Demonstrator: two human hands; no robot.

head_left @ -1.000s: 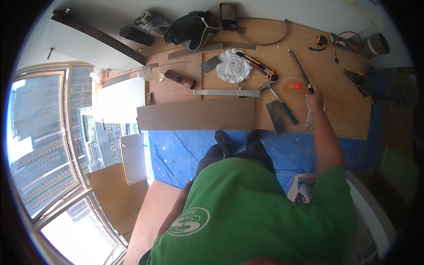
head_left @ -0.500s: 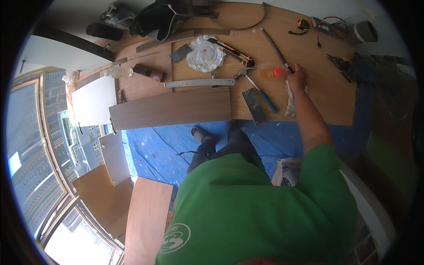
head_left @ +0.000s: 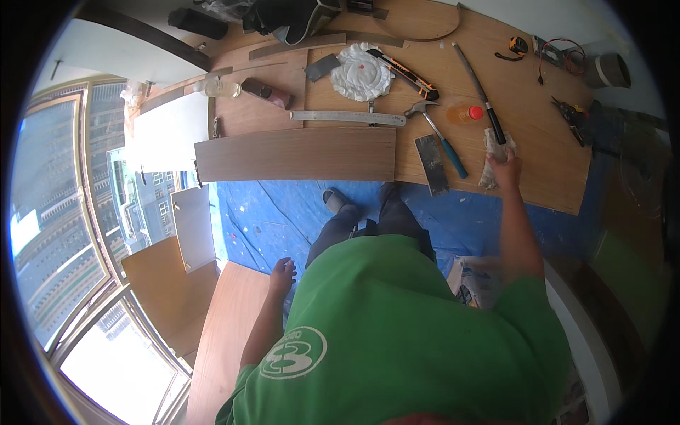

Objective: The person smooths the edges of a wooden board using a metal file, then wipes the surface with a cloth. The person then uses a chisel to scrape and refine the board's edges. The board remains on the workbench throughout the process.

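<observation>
My right hand (head_left: 504, 171) is closed on a crumpled whitish cloth (head_left: 488, 177) near the front edge of the wooden worktop. Just beyond the fingers, the black handle of a long thin tool (head_left: 483, 98) rests over the cloth. To its left lie a bottle with orange liquid and a red cap (head_left: 464, 114), a claw hammer (head_left: 440, 135) with a teal grip, and a dark flat block (head_left: 431, 165). My left hand (head_left: 284, 272) hangs low beside my body, its fingers loosely apart and holding nothing.
A wood-grain board (head_left: 296, 155) lies along the front edge, behind it a steel ruler (head_left: 347, 117). Farther back are a utility knife (head_left: 411, 76), a white plastic bundle (head_left: 360, 73), a tape measure (head_left: 518, 47) and pliers (head_left: 569, 119). Blue sheeting (head_left: 265, 219) covers the floor.
My right hand has let go of the long tool's black handle and come back toward me onto the cloth. My left hand has come into view. The whole view has shifted.
</observation>
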